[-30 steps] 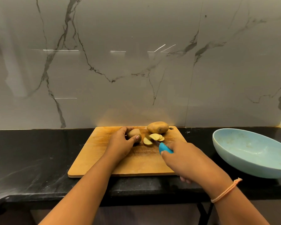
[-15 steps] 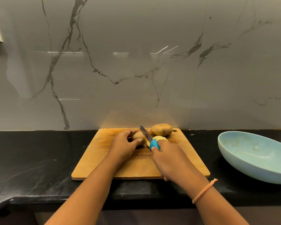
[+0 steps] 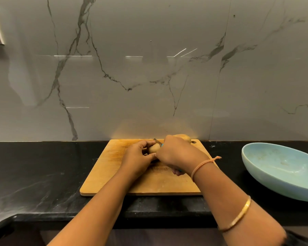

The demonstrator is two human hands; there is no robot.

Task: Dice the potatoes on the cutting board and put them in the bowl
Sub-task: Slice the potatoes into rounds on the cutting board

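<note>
A wooden cutting board (image 3: 110, 174) lies on the black surface (image 3: 34, 174), its far side close to the surface's back edge where the grey veined marble wall (image 3: 149, 77) rises. Both hands meet over the far half of the board. The left hand (image 3: 137, 157) has its fingers and thumb curled round a brown-skinned potato piece (image 3: 154, 148), holding it down on the wood. The right hand (image 3: 176, 153) is closed round the handle of a knife (image 3: 157, 140). Only slivers of the blue handle show at the knuckles and under the palm. The grey blade points away towards the back edge and sits on top of the held piece, right beside the left fingertips. The two hands touch at the thumb side. A whole potato (image 3: 184, 136) rests on the board's far right part near its hanging hole, mostly hidden behind the right hand. Whether other cut pieces lie under that hand cannot be told. A pale blue bowl (image 3: 274, 186) stands on the surface towards its right end, apart from the board and partly cut off by the picture's edge. No potato is in the part of it that shows. The right wrist wears an orange thread band (image 3: 201, 166), and a gold bangle (image 3: 238, 215) sits further up the forearm.
</note>
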